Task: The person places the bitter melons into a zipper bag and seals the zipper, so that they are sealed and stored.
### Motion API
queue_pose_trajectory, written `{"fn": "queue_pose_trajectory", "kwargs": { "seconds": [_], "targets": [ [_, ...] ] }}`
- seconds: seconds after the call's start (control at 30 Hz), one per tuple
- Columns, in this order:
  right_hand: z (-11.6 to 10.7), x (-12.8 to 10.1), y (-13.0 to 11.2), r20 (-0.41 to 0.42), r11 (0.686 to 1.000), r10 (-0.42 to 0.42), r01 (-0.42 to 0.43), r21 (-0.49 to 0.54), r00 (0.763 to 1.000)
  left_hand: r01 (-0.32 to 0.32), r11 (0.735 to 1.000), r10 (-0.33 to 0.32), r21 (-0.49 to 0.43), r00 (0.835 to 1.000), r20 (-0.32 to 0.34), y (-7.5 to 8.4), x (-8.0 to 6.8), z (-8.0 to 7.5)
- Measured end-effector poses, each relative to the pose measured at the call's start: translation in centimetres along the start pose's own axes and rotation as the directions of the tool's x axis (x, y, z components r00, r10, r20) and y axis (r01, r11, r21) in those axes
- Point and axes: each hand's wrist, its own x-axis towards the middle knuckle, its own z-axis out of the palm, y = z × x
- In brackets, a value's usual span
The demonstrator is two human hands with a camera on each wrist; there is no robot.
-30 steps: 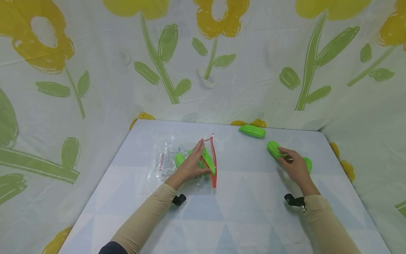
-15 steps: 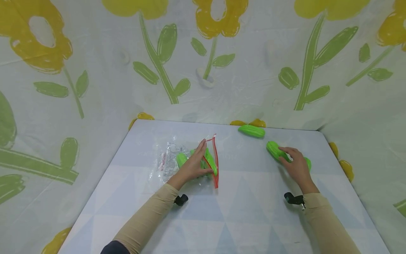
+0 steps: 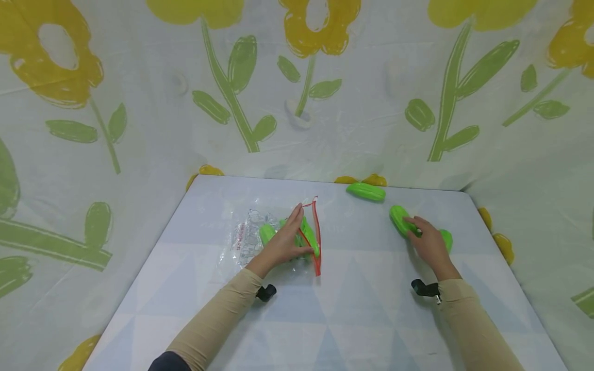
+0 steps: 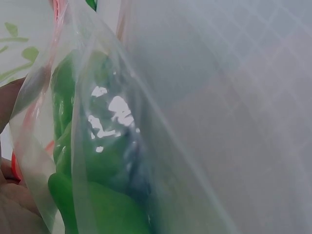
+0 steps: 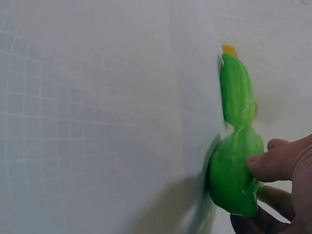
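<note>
A clear plastic zip bag (image 3: 238, 247) with a red-edged mouth lies on the left, with several glossy green vegetables (image 4: 107, 204) inside. My left hand (image 3: 280, 242) is at its mouth, fingers and thumb straight and spread, keeping the two red strips apart. At the right, my right hand (image 3: 429, 245) holds a plump, ridged green vegetable (image 5: 231, 168) between thumb and fingers. In the right wrist view the thumb lies on its near side and the fingers curl behind it. Another green vegetable (image 3: 446, 239) shows partly behind that hand.
One more ridged green vegetable (image 3: 365, 192) lies by the back edge of the white table (image 3: 362, 309) with its pale blue triangles. A flower-printed curtain (image 3: 352, 113) hangs behind and at both sides. Black wrist-camera mounts (image 3: 424, 288) stick out under both wrists.
The right fingers have come in closer around the green vegetable. The bag and left hand sit slightly further right in view than a second ago, with little other movement.
</note>
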Motion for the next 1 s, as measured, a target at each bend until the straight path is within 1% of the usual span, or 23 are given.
{"fn": "queue_pose_trajectory", "kwargs": {
  "seconds": [0.1, 0.2, 0.27, 0.37, 0.47, 0.7, 1.0],
  "targets": [
    [0.0, -0.1, -0.2, 0.007, 1.000, 0.000, 0.000, 0.003, 1.000, 0.002, 1.000, -0.002, -0.002, 1.000, 0.003, 0.1, 0.0, 0.0],
    [-0.1, -0.2, -0.2, 0.015, 1.000, -0.017, 0.017, 0.002, 1.000, 0.003, 1.000, -0.003, 0.000, 1.000, 0.006, 0.1, 0.0, 0.0],
    [-0.2, -0.3, -0.3, 0.026, 0.999, -0.037, 0.037, 0.009, 0.999, -0.001, 1.000, 0.001, -0.003, 1.000, 0.005, 0.1, 0.0, 0.0],
    [-0.2, -0.3, -0.2, 0.052, 0.999, -0.040, 0.039, 0.011, 0.998, 0.003, 1.000, -0.003, -0.006, 1.000, 0.012, 0.2, 0.0, 0.0],
    [-0.1, -0.2, -0.3, 0.077, 1.000, -0.026, 0.025, 0.013, 0.997, 0.006, 1.000, -0.006, -0.009, 1.000, 0.016, 0.2, 0.1, 0.1],
    [0.0, -0.4, -0.8, 0.103, 1.000, 0.003, -0.004, 0.008, 0.995, 0.010, 1.000, -0.009, -0.012, 1.000, 0.020, 0.2, 0.1, 0.3],
    [0.0, -1.0, -1.4, 0.134, 1.000, 0.008, -0.009, 0.005, 0.991, 0.002, 1.000, -0.002, -0.009, 1.000, 0.020, 0.4, 0.2, 0.3]
  ]
}}
